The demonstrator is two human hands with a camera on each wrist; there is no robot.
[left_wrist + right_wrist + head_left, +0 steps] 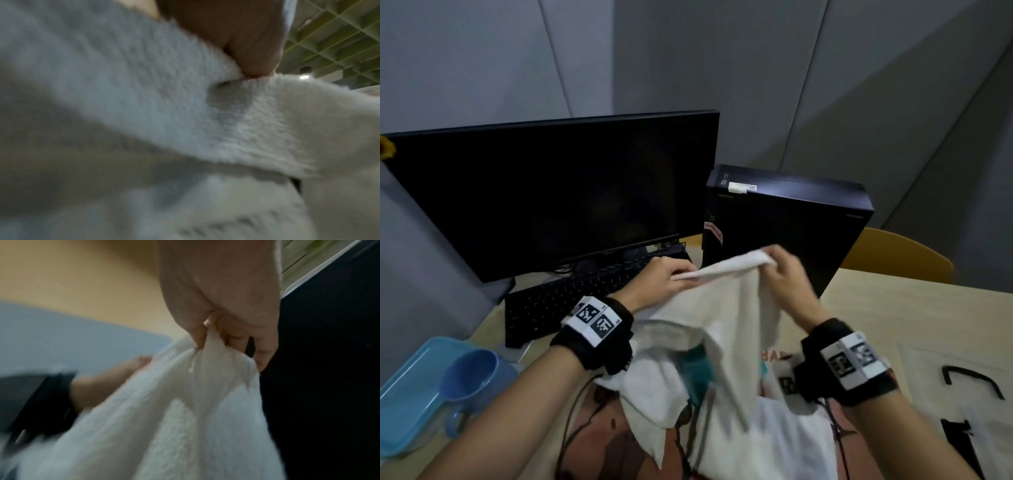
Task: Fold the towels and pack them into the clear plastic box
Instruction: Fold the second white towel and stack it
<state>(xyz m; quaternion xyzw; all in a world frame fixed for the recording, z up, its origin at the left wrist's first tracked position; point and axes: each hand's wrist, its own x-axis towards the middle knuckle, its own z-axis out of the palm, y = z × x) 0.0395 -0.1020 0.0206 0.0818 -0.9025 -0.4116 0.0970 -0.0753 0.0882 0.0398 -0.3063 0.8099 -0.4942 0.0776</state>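
Observation:
A white towel [726, 308] hangs in the air above the table, held by its top edge. My left hand [674, 275] pinches that edge at the left. My right hand [779, 265] grips the bunched edge at the right. The towel fills the left wrist view [185, 121], with my fingertip [257, 68] pressing into its pile. In the right wrist view the towel [185, 410] hangs from my right hand [216, 340], and my left hand [131, 366] shows behind it. A clear plastic box with a blue lid [417, 387] stands at the left table edge.
A black monitor [544, 192], keyboard [571, 301] and upright computer case [784, 222] stand behind the towel. A blue scoop [472, 373] lies on the box lid. White bags with black handles [962, 394] lie at the right. A yellow chair [900, 257] is beyond the table.

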